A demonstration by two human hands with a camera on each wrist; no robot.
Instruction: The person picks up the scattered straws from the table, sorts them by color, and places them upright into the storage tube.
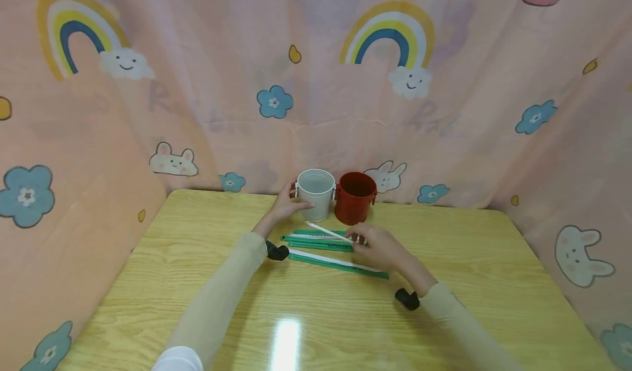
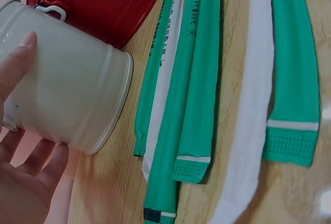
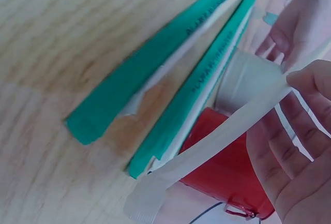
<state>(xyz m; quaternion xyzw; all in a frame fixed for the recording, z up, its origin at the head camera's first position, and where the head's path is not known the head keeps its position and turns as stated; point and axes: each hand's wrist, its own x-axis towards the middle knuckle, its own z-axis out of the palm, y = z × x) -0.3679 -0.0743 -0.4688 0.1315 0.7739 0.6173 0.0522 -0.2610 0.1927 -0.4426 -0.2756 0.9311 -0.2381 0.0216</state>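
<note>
A small white metal bucket (image 1: pixel 320 202) stands at the back of the table beside a red bucket (image 1: pixel 351 207). My left hand (image 1: pixel 285 203) holds the white bucket from its left, thumb (image 2: pixel 15 66) across its front and fingers at the other side. Between the thumb and fingers of my right hand (image 1: pixel 381 246) is a long, slim white paper packet (image 3: pixel 217 138), pinched and slanting over the other packets toward the white bucket. Several slim green-and-white packets (image 1: pixel 316 245) with printed lettering lie in front of the buckets. What is inside the packets is hidden.
Nearer me, one white packet and one green packet (image 1: pixel 340 264) lie close together. The wood-grain table (image 1: pixel 207 217) meets a pink patterned curtain (image 1: pixel 316 135) right behind the buckets. Black wrist-camera mounts (image 1: pixel 407 299) sit at both wrists.
</note>
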